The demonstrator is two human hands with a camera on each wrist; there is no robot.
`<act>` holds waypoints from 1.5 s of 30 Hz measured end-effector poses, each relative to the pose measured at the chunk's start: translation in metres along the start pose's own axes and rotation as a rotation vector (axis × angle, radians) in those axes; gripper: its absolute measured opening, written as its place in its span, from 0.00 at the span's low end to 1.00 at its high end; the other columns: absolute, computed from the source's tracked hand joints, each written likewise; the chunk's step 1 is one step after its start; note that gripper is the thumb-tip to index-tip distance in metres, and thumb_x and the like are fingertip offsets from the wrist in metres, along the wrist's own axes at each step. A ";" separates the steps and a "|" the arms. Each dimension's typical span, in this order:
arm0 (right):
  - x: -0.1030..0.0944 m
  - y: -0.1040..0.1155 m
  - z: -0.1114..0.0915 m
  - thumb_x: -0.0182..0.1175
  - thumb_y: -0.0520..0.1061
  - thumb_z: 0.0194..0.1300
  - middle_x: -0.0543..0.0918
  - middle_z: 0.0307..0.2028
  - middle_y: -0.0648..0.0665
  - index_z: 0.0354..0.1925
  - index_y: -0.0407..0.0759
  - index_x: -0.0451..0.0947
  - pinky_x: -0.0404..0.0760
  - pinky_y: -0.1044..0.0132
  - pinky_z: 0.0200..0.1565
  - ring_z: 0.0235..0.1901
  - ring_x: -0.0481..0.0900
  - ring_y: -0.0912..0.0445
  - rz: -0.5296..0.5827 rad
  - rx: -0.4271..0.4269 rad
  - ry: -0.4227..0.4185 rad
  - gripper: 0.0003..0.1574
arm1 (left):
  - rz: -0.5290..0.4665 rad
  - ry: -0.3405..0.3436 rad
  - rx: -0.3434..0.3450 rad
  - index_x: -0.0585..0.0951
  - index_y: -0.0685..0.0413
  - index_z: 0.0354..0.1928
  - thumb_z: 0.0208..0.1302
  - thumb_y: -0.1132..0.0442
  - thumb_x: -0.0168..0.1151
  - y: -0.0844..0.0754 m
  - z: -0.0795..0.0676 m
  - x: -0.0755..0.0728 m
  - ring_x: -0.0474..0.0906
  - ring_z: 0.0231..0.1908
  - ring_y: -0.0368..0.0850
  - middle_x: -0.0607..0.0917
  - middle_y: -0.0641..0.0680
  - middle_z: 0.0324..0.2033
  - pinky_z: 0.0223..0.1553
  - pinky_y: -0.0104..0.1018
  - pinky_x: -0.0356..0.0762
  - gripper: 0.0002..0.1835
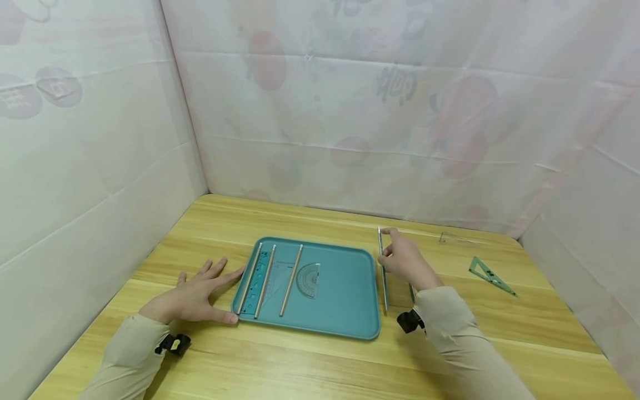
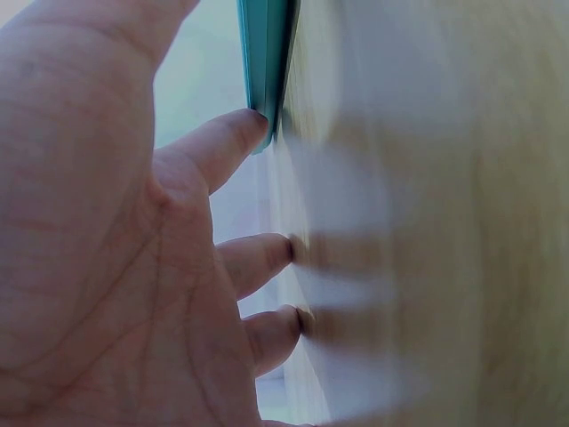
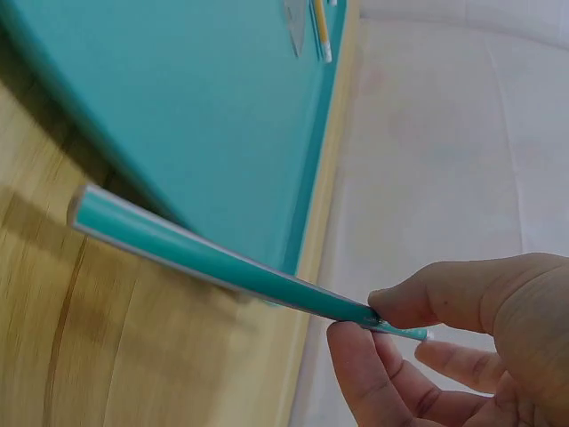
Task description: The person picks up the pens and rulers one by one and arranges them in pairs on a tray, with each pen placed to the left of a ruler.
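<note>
My right hand (image 1: 407, 264) pinches a slim teal pencil (image 3: 222, 271) between thumb and fingertips near its far end. In the head view the pencil stands just off the right edge of a teal tray (image 1: 345, 328). My left hand (image 1: 197, 294) spreads its fingers beside the tray's left edge, with thumb and forefinger at the rim. Three pencils (image 1: 291, 280) lie roughly parallel on the tray. Among them are a teal stencil ruler (image 1: 257, 280), a clear set square (image 1: 274, 280) and a clear protractor (image 1: 308, 280).
On the wooden table (image 1: 310, 366), a green set square (image 1: 492, 276) lies to the right. Behind it is a small clear plastic piece (image 1: 457, 239). A dark thin thing (image 1: 412, 293) is partly hidden by my right wrist. Fabric walls (image 1: 325, 122) close off the back and sides.
</note>
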State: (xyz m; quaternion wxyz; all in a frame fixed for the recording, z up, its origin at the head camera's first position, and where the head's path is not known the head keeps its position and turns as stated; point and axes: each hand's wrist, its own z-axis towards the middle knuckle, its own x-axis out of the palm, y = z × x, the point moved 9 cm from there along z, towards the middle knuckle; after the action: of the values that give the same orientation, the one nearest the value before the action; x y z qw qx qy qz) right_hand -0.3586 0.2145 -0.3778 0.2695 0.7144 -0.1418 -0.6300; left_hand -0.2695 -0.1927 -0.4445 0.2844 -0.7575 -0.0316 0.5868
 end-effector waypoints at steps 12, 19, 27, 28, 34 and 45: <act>0.021 0.023 0.006 0.62 0.35 0.75 0.84 0.36 0.41 0.83 0.36 0.55 0.84 0.44 0.56 0.27 0.82 0.55 0.032 -0.003 0.014 0.46 | 0.004 -0.003 0.000 0.59 0.36 0.86 0.56 0.27 0.75 0.000 0.000 0.000 0.39 0.82 0.84 0.48 0.71 0.85 0.61 0.98 0.35 0.60; 0.038 0.031 0.011 0.63 0.35 0.76 0.81 0.34 0.41 0.83 0.38 0.54 0.83 0.64 0.34 0.30 0.84 0.50 0.079 0.024 0.044 0.46 | -0.012 -0.002 0.003 0.60 0.37 0.86 0.56 0.28 0.76 -0.001 -0.001 0.000 0.39 0.81 0.84 0.48 0.72 0.85 0.61 0.98 0.33 0.60; 0.056 0.043 0.018 0.64 0.35 0.75 0.82 0.32 0.41 0.82 0.37 0.57 0.77 0.63 0.31 0.28 0.85 0.50 0.080 0.005 0.049 0.45 | 0.010 -0.003 -0.004 0.59 0.35 0.86 0.56 0.27 0.75 0.001 0.000 0.001 0.40 0.82 0.83 0.48 0.71 0.85 0.62 0.98 0.35 0.60; 0.059 0.045 0.019 0.64 0.35 0.75 0.82 0.32 0.41 0.82 0.36 0.57 0.76 0.63 0.31 0.28 0.85 0.50 0.079 0.001 0.051 0.45 | 0.012 -0.003 -0.005 0.59 0.35 0.86 0.56 0.26 0.75 0.001 0.000 0.001 0.40 0.82 0.83 0.48 0.71 0.85 0.62 0.97 0.35 0.60; 0.072 0.054 0.022 0.64 0.36 0.76 0.82 0.29 0.42 0.82 0.37 0.58 0.76 0.63 0.31 0.28 0.85 0.49 0.075 0.011 0.069 0.43 | 0.015 -0.004 -0.004 0.59 0.35 0.86 0.56 0.26 0.74 0.001 0.000 0.001 0.40 0.82 0.83 0.48 0.71 0.85 0.62 0.97 0.35 0.60; 0.089 0.066 0.026 0.65 0.37 0.75 0.82 0.27 0.42 0.82 0.37 0.60 0.77 0.62 0.31 0.26 0.85 0.53 0.059 0.013 0.094 0.43 | 0.012 -0.001 -0.003 0.59 0.35 0.86 0.56 0.26 0.74 0.000 -0.001 0.000 0.40 0.82 0.83 0.48 0.71 0.85 0.62 0.97 0.35 0.60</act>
State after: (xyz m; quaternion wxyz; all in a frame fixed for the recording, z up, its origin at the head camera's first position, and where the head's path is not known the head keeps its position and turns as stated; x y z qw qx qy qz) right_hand -0.3599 0.1077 -0.4153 0.2897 0.7404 -0.1541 -0.5866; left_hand -0.2686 -0.1931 -0.4442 0.2796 -0.7577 -0.0279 0.5890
